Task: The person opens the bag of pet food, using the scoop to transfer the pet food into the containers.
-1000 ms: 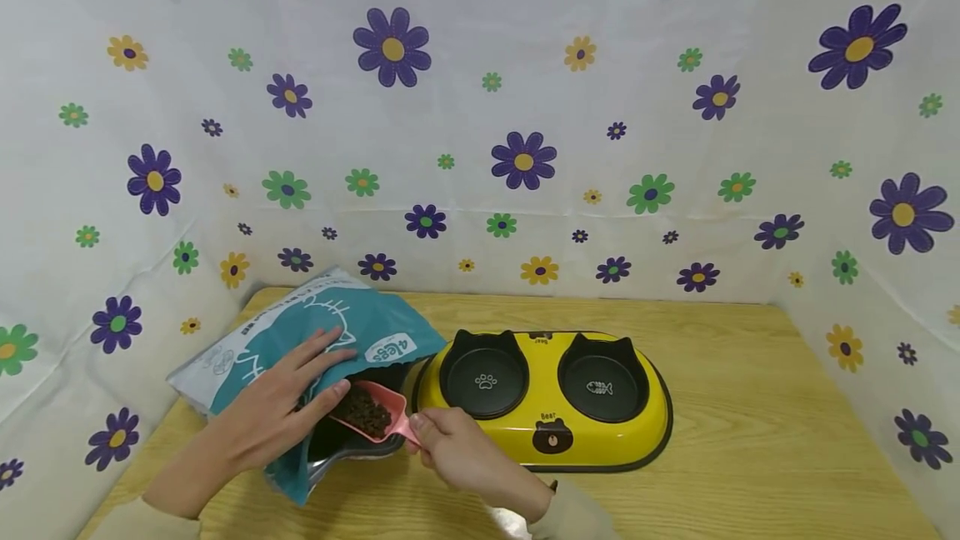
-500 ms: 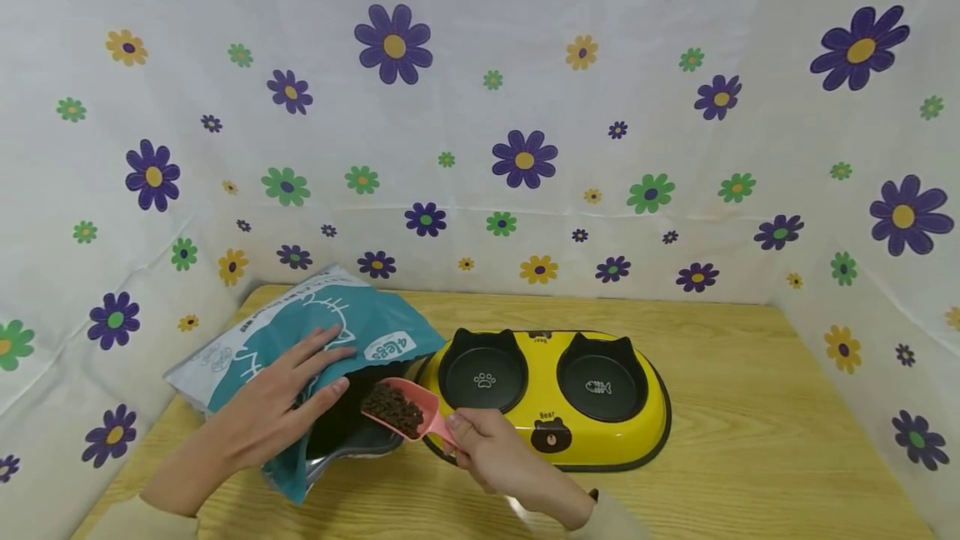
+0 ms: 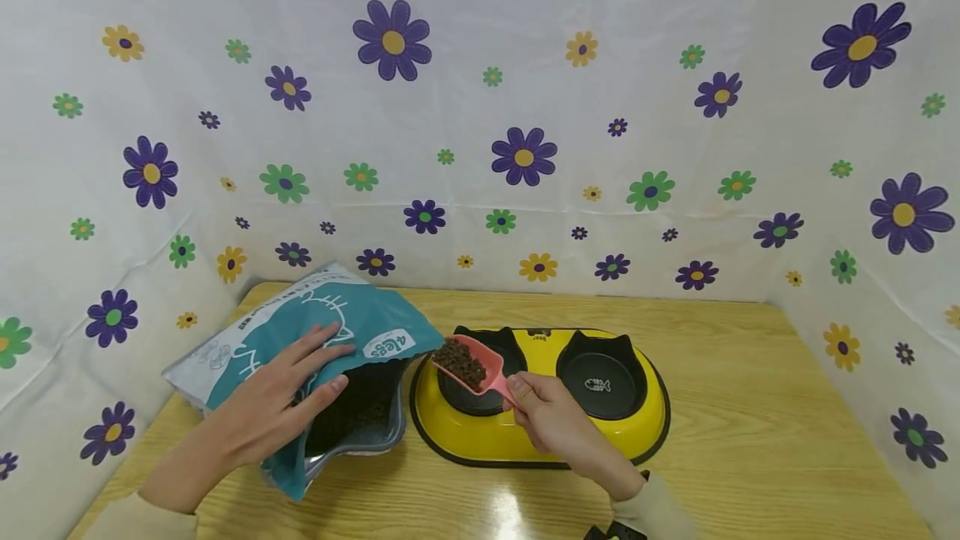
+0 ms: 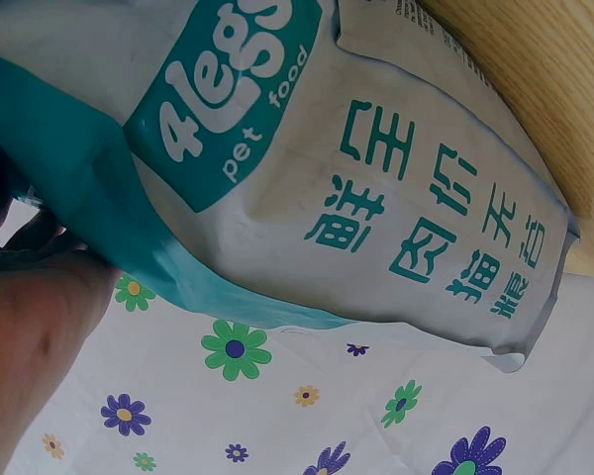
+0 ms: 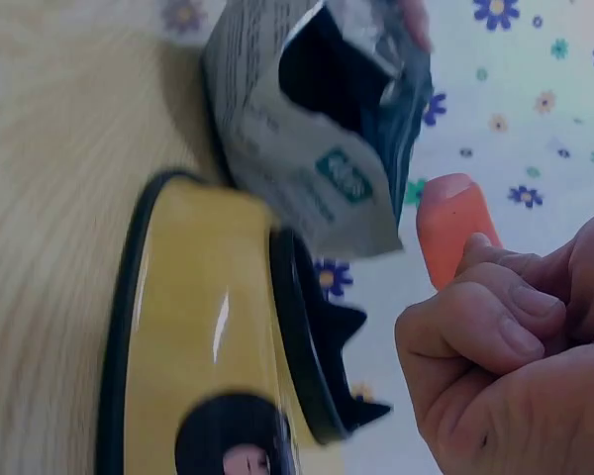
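My right hand [image 3: 566, 427] grips the handle of a pink scoop [image 3: 491, 365], heaped with brown kibble [image 3: 461, 363], above the left black bowl [image 3: 480, 403] of a yellow double feeder [image 3: 480, 440]. In the right wrist view, curled fingers of my right hand [image 5: 505, 346] hold the scoop [image 5: 453, 228], clear of the feeder [image 5: 198, 307]. On the left lies a teal and white food bag [image 3: 390, 315], its mouth gaping toward the feeder. My left hand [image 3: 270, 407] rests on it near the mouth, fingers spread, thumb at the edge; kibble shows inside.
The right bowl [image 3: 600, 386], with a fish-bone drawing, holds nothing. Both stand on a wooden table [image 3: 750, 407]. A flower-patterned white cloth [image 3: 450, 107] hangs behind and at both sides.
My right hand has carried the loaded scoop out of the bag's mouth, right and up over the left bowl. My left hand and the bag have hardly moved.
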### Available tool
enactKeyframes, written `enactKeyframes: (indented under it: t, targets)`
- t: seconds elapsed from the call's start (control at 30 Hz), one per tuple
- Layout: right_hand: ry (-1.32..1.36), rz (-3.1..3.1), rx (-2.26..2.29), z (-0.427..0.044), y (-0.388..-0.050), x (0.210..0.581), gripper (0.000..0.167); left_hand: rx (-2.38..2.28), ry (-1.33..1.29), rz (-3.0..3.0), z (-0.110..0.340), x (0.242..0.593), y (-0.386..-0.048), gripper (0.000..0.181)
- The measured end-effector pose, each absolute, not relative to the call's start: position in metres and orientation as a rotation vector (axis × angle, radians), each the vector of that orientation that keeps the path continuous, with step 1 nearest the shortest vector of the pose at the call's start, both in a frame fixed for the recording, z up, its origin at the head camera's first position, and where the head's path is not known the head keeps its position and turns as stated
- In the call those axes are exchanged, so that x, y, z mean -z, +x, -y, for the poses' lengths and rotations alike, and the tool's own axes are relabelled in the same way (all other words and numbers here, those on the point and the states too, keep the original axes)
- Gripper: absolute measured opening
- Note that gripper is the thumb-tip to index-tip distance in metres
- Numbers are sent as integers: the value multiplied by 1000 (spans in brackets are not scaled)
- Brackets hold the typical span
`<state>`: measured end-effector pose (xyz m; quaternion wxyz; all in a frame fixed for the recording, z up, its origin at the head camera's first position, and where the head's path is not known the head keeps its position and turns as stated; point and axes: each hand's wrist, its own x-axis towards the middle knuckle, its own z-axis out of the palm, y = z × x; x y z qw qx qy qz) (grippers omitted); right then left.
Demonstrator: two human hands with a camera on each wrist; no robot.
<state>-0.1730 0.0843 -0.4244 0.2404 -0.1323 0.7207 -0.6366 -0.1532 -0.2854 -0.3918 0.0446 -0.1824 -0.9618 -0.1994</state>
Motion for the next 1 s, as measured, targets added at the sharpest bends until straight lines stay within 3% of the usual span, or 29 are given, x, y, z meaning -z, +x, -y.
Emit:
enactKeyframes:
  t: [0.43,1.0]
  targets:
    - [-244,-2529,1529,-101,-187,435,32,633,-555,2937,285,391,-153,46]
    - [-394,-2778,1299,-99,-191,443,26,646,-556,2939,284,391,-154,46]
